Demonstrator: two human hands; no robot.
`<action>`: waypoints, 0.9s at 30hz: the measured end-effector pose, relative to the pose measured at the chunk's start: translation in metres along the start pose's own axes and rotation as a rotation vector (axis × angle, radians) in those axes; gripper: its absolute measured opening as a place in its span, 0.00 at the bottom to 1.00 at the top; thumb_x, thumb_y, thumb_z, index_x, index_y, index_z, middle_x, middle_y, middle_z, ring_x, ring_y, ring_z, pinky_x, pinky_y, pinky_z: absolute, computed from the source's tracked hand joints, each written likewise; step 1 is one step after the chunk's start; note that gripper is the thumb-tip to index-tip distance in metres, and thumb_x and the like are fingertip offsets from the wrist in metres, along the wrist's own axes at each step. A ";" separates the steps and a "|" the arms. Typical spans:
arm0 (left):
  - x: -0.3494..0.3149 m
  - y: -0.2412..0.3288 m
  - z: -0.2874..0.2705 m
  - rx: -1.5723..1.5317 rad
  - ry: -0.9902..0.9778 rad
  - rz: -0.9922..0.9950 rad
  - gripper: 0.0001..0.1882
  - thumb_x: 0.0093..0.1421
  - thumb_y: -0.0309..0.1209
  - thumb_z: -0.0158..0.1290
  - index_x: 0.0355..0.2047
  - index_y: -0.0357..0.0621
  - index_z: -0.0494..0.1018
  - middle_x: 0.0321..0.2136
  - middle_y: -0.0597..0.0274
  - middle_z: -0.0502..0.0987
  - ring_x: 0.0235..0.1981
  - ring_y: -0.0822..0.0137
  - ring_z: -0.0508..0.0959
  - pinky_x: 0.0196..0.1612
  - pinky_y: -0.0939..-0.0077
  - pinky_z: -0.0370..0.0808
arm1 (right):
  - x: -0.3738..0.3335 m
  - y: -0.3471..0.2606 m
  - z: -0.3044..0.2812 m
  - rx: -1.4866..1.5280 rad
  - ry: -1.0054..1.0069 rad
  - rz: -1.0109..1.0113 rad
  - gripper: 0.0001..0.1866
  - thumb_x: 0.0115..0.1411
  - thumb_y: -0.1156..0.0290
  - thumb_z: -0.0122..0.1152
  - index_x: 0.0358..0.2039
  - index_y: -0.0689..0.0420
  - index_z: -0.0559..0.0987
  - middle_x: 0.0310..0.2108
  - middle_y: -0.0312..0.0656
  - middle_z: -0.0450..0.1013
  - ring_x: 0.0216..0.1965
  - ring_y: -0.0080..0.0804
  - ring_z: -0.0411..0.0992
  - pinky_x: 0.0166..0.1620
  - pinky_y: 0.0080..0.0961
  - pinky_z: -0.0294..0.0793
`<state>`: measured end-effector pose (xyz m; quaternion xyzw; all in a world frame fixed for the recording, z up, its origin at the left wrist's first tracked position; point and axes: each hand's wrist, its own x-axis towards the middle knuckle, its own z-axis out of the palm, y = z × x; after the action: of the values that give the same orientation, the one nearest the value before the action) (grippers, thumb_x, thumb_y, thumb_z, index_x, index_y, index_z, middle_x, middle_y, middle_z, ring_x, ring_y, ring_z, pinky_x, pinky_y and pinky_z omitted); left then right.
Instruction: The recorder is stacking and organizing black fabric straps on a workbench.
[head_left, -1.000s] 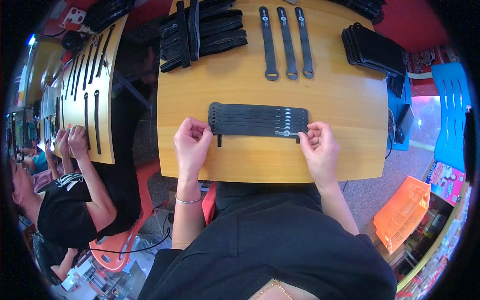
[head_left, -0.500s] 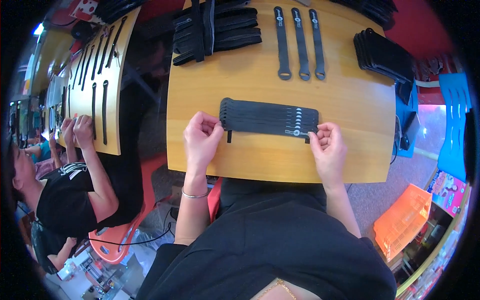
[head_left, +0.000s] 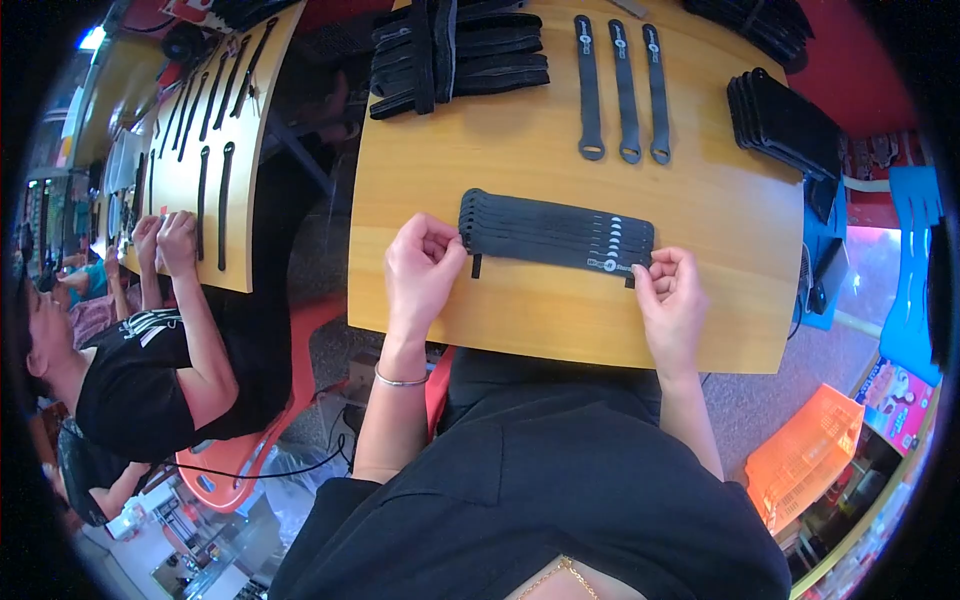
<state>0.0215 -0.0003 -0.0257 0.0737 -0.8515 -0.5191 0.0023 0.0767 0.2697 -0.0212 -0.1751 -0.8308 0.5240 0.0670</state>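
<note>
A stack of overlapping black straps (head_left: 545,225), hook-and-loop by their look, lies crosswise on the wooden table (head_left: 560,325) before me. Each strap is offset a little from the one below, with white print near the right end. My left hand (head_left: 422,270) pinches the stack's left end between thumb and fingertips. At the lower right corner, my right hand (head_left: 672,300) grips the other end the same way. A short black tab (head_left: 476,266) sticks out below the left end, and another pokes out by my right thumb.
Three single straps (head_left: 628,95) lie side by side beyond the stack. Bundled black straps (head_left: 470,60) are piled far left, with another black stack (head_left: 782,122) far right. A co-worker (head_left: 140,370) handles things at a neighbouring table (head_left: 238,225). An orange crate (head_left: 805,455) stands right.
The whole view has shifted, so the table and straps appear slightly further right. Both hands keep their pinch on the strap stack, which otherwise lies much as before.
</note>
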 end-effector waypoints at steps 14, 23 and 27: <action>-0.017 0.021 0.006 0.241 0.084 0.143 0.07 0.51 0.20 0.58 0.32 0.37 0.74 0.33 0.57 0.76 0.27 0.70 0.75 0.30 0.76 0.74 | 0.003 0.004 -0.004 -0.071 0.004 -0.084 0.12 0.52 0.78 0.67 0.35 0.61 0.73 0.27 0.38 0.69 0.21 0.22 0.67 0.28 0.21 0.71; -0.032 0.030 0.014 0.766 -0.448 0.706 0.41 0.56 0.55 0.51 0.63 0.40 0.60 0.67 0.54 0.54 0.69 0.52 0.50 0.69 0.51 0.42 | -0.013 0.005 -0.012 -0.001 -0.023 -0.098 0.11 0.55 0.80 0.61 0.39 0.60 0.75 0.35 0.41 0.71 0.31 0.29 0.73 0.36 0.26 0.75; -0.032 0.031 0.016 0.772 -0.481 0.721 0.41 0.57 0.54 0.51 0.63 0.40 0.59 0.67 0.53 0.54 0.69 0.52 0.49 0.69 0.51 0.41 | -0.026 -0.023 0.005 -0.471 -0.275 -0.712 0.28 0.57 0.64 0.62 0.56 0.60 0.69 0.57 0.45 0.64 0.58 0.39 0.63 0.60 0.39 0.61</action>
<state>0.0478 0.0318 -0.0036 -0.3456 -0.9271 -0.1394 -0.0418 0.0945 0.2468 -0.0014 0.1826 -0.9372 0.2832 0.0907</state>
